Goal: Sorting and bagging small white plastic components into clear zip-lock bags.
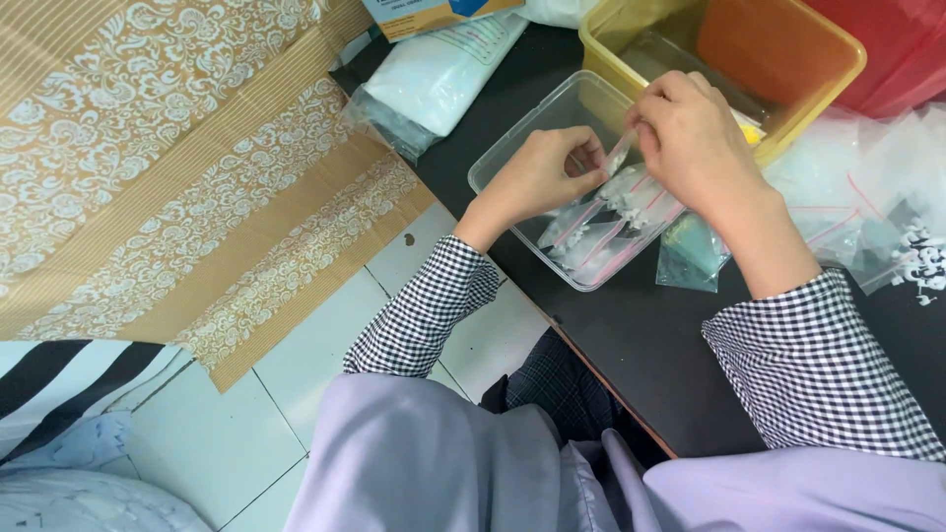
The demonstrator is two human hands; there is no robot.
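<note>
My left hand and my right hand meet over a clear plastic box on the black table. Between their fingertips they pinch a small clear zip bag, held nearly upright above the box. Inside the box lie several small zip bags with red seal strips and small white pieces in them. Both wrists wear black-and-white checked sleeves.
A yellow plastic tub stands behind the clear box, beside a red container. Loose zip bags pile at the right; one lies by the box. White packets lie at the table's far left. Patterned cardboard covers the tiled floor.
</note>
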